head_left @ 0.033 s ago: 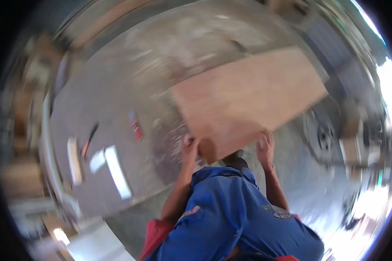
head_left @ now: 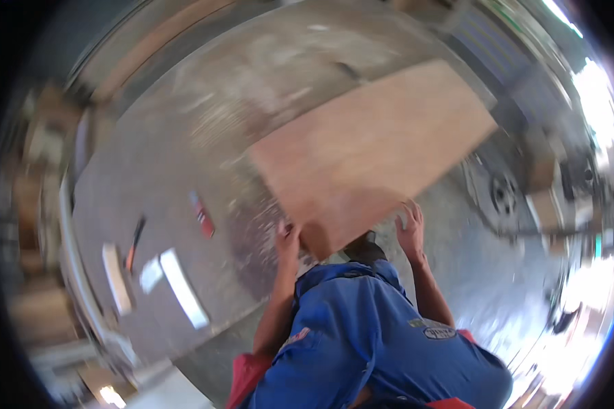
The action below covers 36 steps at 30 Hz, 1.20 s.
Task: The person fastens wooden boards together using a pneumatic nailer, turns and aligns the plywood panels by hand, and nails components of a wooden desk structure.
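Observation:
A reddish-brown wooden board (head_left: 375, 143) lies slantwise on the large worn worktable (head_left: 150, 143), its near corner toward me. At its lower left edge is my left hand (head_left: 288, 244), fingers curled together. A small dark patch shows between those fingers, but blur hides what they hold. My right hand (head_left: 411, 232) is beside the board's right edge with fingers apart, its fingertips close to that edge; whether they touch it is unclear. A shadow darkens the board's near corner.
Left on the table lie a red packet-like object (head_left: 202, 217), an orange-and-black handled tool (head_left: 136, 244), a pale wood strip (head_left: 117, 278) and a white strip (head_left: 183, 289). Shavings (head_left: 260, 228) lie near my left hand. A dark wheel-like part (head_left: 503, 193) stands beyond the table's right.
The whole view has shifted, so the board and my hands appear slightly farther left. The fingers of my right hand look more spread than before.

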{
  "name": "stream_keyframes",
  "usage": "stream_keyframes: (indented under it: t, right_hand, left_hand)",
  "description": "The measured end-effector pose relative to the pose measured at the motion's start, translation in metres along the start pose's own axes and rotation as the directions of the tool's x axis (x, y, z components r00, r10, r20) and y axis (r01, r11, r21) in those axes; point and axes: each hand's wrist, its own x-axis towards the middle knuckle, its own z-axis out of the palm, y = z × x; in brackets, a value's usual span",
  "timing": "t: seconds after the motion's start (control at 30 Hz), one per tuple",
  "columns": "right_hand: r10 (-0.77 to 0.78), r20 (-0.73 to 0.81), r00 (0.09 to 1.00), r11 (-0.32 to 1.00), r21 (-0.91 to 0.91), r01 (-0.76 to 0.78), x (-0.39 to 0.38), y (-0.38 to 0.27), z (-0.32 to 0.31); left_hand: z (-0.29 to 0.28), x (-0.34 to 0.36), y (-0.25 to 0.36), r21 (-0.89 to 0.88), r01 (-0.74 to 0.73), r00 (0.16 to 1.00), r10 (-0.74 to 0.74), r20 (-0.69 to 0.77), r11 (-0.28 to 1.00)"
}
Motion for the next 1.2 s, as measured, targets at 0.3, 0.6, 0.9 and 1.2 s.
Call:
stream_keyframes:
  t: [0.3, 0.6, 0.9, 1.2]
  right_hand:
    - [0.564, -0.058, 0.824, 0.787, 0.338, -0.515, -0.001, 0.089, -0.048]
    - [0.58, 0.507, 0.638, -0.183, 0.844, -0.504, 0.088, 0.177, -0.019]
    - [0.425, 0.706, 0.567, -0.438, 0.709, -0.554, 0.126, 0.183, -0.059]
    - [0.503, 0.481, 0.718, -0.403, 0.866, -0.297, 0.155, 0.133, -0.098]
  left_hand:
    - [0.038, -0.013, -0.01, 0.274, -0.005, 1.0, 0.003, 0.01, 0.962]
    - [0.038, -0.026, -0.032, 0.212, 0.011, 0.958, 0.05, -0.281, 0.977]
    - [0.078, -0.077, 0.016, 0.246, -0.072, 0.958, 0.135, -0.254, 0.967]
    - [0.118, -0.096, 0.083, 0.176, -0.117, 0.924, 0.172, -0.342, 0.977]
